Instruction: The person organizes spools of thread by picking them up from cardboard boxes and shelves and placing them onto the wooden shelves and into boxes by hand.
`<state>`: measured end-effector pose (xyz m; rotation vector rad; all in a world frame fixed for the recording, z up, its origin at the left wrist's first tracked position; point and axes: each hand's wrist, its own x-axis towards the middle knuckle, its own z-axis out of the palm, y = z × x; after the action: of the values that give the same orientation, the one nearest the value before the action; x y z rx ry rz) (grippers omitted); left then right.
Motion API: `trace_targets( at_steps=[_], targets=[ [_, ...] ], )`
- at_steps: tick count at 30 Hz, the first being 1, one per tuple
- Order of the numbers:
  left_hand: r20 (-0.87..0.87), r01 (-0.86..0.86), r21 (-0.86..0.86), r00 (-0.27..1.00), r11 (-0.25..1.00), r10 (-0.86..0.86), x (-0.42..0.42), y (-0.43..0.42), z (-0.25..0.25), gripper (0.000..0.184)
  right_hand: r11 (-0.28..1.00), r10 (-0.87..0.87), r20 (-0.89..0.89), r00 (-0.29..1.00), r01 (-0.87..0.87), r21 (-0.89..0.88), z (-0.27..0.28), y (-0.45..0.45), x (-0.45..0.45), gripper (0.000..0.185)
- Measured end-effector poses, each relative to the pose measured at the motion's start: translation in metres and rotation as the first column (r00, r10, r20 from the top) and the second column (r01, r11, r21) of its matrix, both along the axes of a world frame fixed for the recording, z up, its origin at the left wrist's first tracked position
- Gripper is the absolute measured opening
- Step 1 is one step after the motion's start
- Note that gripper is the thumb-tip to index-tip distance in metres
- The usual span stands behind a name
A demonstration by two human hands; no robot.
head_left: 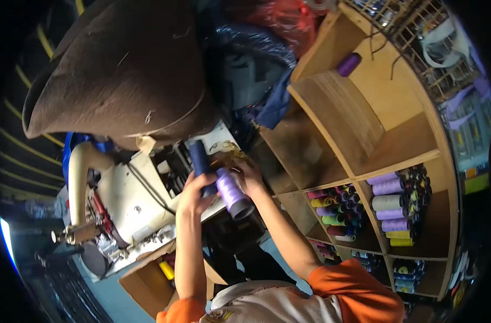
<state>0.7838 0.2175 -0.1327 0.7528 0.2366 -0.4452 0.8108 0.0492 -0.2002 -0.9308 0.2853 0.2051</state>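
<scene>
My left hand [196,192] is closed around a navy blue thread spool [198,156], which stands up out of my fingers. Against it leans a lavender thread spool [232,192] with a black base, tilted toward me between my two hands. My right hand [248,176] curls at the upper side of the lavender spool; its fingertips are blurred and partly hidden. Just beyond those fingers lies a brown and gold patterned item [229,152], too blurred to name. Both hands are above the near end of a white sewing machine table [143,196].
A cream sewing machine [83,183] stands at the left. Large dark brown fabric [127,70] bulges overhead. On the right, a wooden shelf [358,177] holds many thread spools, with one purple spool [349,64] higher up. Below the table is an open box [148,285].
</scene>
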Motion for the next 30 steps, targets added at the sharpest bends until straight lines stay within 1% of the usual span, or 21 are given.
trace_targets(
  at_steps=[1, 2, 3, 5, 6, 7, 8, 9, 10, 11, 12, 14, 15, 17, 18, 19, 21, 22, 25, 26, 30],
  targets=[
    [0.031, -0.058, -0.064, 0.998, 0.996, 0.060, -0.009, 0.001, 0.015, 0.062, 0.996, -0.084, 0.103, 0.991, 0.082, 0.022, -0.006, -0.005, 0.005, 0.027],
    [0.072, -0.087, -0.133, 0.993, 0.987, 0.097, -0.015, 0.005, 0.004, 0.067, 0.967, -0.044, 0.378, 0.925, 0.134, -0.214, 0.008, -0.019, 0.004, 0.027],
    [0.122, -0.058, -0.191, 0.989, 0.980, 0.083, -0.023, 0.009, 0.007, 0.067, 0.971, -0.101, 0.379, 0.920, 0.173, -0.162, 0.022, -0.034, 0.007, 0.027],
    [0.086, -0.076, -0.278, 0.991, 0.958, 0.104, -0.039, 0.015, 0.010, 0.068, 0.877, -0.311, 0.400, 0.862, 0.422, -0.229, 0.049, -0.078, 0.016, 0.030],
    [0.070, -0.095, -0.287, 0.990, 0.953, 0.120, -0.046, 0.020, 0.005, 0.068, 0.803, -0.486, 0.424, 0.764, 0.582, -0.127, 0.089, -0.097, 0.021, 0.032],
    [0.054, -0.115, -0.296, 0.989, 0.948, 0.137, -0.052, 0.024, 0.001, 0.068, 0.739, -0.452, 0.552, 0.701, 0.640, -0.208, 0.125, -0.126, 0.025, 0.040],
    [0.058, -0.139, -0.275, 0.985, 0.951, 0.161, -0.057, 0.023, 0.002, 0.067, 0.636, -0.583, 0.555, 0.593, 0.758, -0.142, 0.156, -0.144, 0.034, 0.043],
    [0.072, -0.140, -0.250, 0.984, 0.958, 0.162, -0.059, 0.025, -0.004, 0.066, 0.553, -0.500, 0.685, 0.530, 0.804, -0.219, 0.185, -0.169, 0.050, 0.046],
    [0.054, -0.147, -0.218, 0.985, 0.965, 0.162, -0.062, 0.024, -0.008, 0.066, 0.345, -0.505, 0.712, 0.487, 0.871, -0.350, 0.194, -0.205, 0.074, 0.044],
    [0.036, -0.155, -0.186, 0.986, 0.970, 0.165, -0.064, 0.023, -0.011, 0.066, 0.239, -0.454, 0.742, 0.493, 0.870, -0.432, 0.204, -0.236, 0.098, 0.043],
    [0.021, -0.149, -0.181, 0.988, 0.972, 0.155, -0.066, 0.022, -0.014, 0.066, -0.021, -0.432, 0.762, 0.482, 0.840, -0.543, 0.204, -0.274, 0.129, 0.042],
    [-0.013, -0.132, -0.175, 0.991, 0.976, 0.132, -0.071, 0.017, -0.014, 0.067, -0.448, -0.431, 0.812, 0.393, 0.688, -0.571, 0.196, -0.323, 0.188, 0.032],
    [-0.030, -0.127, -0.192, 0.992, 0.973, 0.124, -0.074, 0.012, -0.011, 0.067, -0.483, -0.367, 0.808, 0.461, 0.648, -0.589, 0.200, -0.331, 0.201, 0.030],
    [-0.016, -0.071, -0.140, 0.997, 0.988, 0.069, -0.081, 0.009, -0.015, 0.067, -0.558, -0.248, 0.762, 0.598, 0.555, -0.617, 0.201, -0.342, 0.220, 0.027],
    [-0.036, -0.081, -0.107, 0.996, 0.991, 0.078, -0.085, 0.007, -0.017, 0.067, -0.646, -0.241, 0.844, 0.479, 0.569, -0.508, 0.175, -0.376, 0.249, 0.025],
    [-0.053, -0.092, -0.076, 0.995, 0.993, 0.088, -0.089, 0.004, -0.019, 0.067, -0.581, -0.305, 0.809, 0.503, 0.574, -0.577, 0.171, -0.383, 0.254, 0.025],
    [-0.068, -0.071, -0.094, 0.996, 0.993, 0.065, -0.095, 0.000, -0.021, 0.068, -0.431, -0.423, 0.713, 0.560, 0.568, -0.701, 0.161, -0.387, 0.257, 0.025],
    [-0.067, -0.049, -0.086, 0.997, 0.995, 0.044, -0.098, 0.001, -0.027, 0.067, -0.471, -0.440, 0.680, 0.587, 0.494, -0.731, 0.151, -0.392, 0.261, 0.022],
    [-0.058, 0.015, -0.061, 0.998, 0.998, -0.018, -0.099, 0.002, -0.030, 0.066, -0.297, -0.506, 0.597, 0.623, 0.524, -0.798, 0.130, -0.409, 0.266, 0.022],
    [-0.059, -0.002, -0.053, 0.998, 0.999, -0.001, -0.098, 0.001, -0.029, 0.066, -0.214, -0.464, 0.590, 0.661, 0.563, -0.798, 0.123, -0.417, 0.266, 0.024],
    [-0.047, -0.042, -0.002, 0.998, 0.999, 0.042, -0.090, -0.004, -0.021, 0.063, -0.171, -0.555, 0.537, 0.635, 0.545, -0.821, 0.103, -0.427, 0.263, 0.028]
  ],
)
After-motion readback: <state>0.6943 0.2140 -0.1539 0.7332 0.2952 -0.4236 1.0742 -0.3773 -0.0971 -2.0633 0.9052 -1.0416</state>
